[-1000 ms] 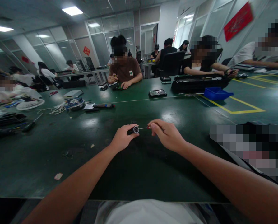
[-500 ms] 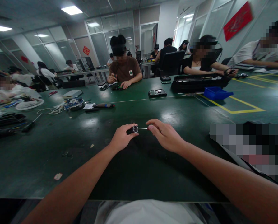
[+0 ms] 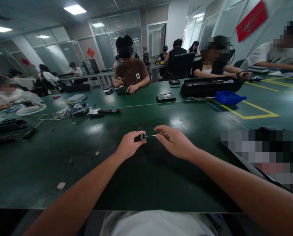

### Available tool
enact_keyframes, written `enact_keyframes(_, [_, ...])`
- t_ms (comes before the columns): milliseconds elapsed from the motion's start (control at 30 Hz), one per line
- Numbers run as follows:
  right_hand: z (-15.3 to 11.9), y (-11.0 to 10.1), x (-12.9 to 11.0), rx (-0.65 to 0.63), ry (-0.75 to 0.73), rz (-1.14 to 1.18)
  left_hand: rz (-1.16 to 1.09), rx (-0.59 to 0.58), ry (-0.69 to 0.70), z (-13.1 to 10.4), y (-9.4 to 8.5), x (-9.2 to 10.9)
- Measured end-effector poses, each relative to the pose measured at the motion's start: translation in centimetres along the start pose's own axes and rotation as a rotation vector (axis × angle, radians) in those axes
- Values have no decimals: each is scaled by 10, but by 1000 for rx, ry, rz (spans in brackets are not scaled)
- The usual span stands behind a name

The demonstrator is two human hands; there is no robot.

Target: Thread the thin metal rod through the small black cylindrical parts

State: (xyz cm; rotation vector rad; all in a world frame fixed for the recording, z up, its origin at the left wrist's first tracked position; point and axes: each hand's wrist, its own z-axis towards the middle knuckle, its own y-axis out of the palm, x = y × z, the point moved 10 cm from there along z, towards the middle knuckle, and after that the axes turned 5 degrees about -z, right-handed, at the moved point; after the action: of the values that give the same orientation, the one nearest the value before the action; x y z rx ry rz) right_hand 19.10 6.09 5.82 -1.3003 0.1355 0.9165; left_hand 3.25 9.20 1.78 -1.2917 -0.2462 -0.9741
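Over the middle of the green table [image 3: 136, 183], my left hand [image 3: 128, 146] is closed around a small black cylindrical part [image 3: 143, 136] with a light metallic ring at its end. My right hand [image 3: 174, 142] grips a screwdriver [image 3: 150, 135] between thumb and fingers. Its thin metal shaft points left and meets the side of the black part; the exact contact spot is too small to tell. Most of the screwdriver's handle is hidden by the fingers.
A blue tray [image 3: 228, 97] stands at the right, near a long black casing [image 3: 207, 87]. A hard drive [image 3: 166, 97] lies beyond my hands. An electric screwdriver [image 3: 109, 111] and tangled cables [image 3: 77, 109] lie at the left. A person in brown [image 3: 131, 73] works opposite.
The fingers of my right hand have shifted slightly around the screwdriver, and a bit more of its handle shows. My left hand and the black part have barely moved.
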Motion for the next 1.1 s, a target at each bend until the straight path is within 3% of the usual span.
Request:
enact_keyframes(100, [2,0,4,-34,54,-22,2,4,7,0,0,1])
enact_keyframes(500, [1,4,1,-41,-4,8,-40,32,-23,0,-6,-2])
enact_keyframes(767, [1,-6,3,51,17,-3,-19,-23,-14,-1,1,5])
enact_keyframes(1100, [0,-9,1,108,-32,64,-41,28,-35,1,-3,-1])
